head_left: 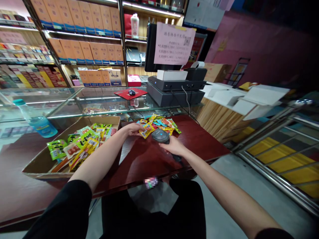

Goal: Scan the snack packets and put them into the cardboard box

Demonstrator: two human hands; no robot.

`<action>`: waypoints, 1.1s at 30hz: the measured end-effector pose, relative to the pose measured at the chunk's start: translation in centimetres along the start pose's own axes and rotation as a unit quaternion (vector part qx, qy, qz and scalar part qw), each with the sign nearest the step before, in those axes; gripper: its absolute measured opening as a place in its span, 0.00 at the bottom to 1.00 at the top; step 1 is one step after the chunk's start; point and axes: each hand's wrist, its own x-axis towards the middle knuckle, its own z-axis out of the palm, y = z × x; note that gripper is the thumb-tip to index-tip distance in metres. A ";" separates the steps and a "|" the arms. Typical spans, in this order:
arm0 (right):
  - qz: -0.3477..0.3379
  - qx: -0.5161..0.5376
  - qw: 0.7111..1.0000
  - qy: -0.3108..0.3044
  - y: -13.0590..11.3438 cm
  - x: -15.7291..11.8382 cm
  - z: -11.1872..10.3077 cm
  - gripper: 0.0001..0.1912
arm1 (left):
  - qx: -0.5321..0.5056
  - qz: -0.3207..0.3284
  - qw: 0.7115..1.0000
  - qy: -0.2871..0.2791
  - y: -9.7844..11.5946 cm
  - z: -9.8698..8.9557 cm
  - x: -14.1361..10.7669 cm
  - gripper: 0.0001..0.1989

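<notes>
Right hand [174, 146] extended forward, grip clenched round a barcode scanner [160, 136]. Left hand [132, 129] reaches across, its fingers against snack packets [156, 126] heaped on the bench [149, 166]; whether that grip is closed, I cannot tell.

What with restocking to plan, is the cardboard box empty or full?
Far from empty: green and yellow snack packets lie heaped across most of the cardboard box.
</notes>
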 end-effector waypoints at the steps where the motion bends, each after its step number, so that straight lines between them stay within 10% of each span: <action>1: 0.003 -0.003 1.000 0.001 -0.1 0.0 0.0 0.07 | -0.016 -0.002 1.000 0.009 0.1 0.0 0.1 0.08; 33: -0.027 -0.024 0.999 0.006 -0.4 0.3 0.3 0.09 | -0.093 0.047 0.993 0.049 0.0 -0.7 1.2 0.13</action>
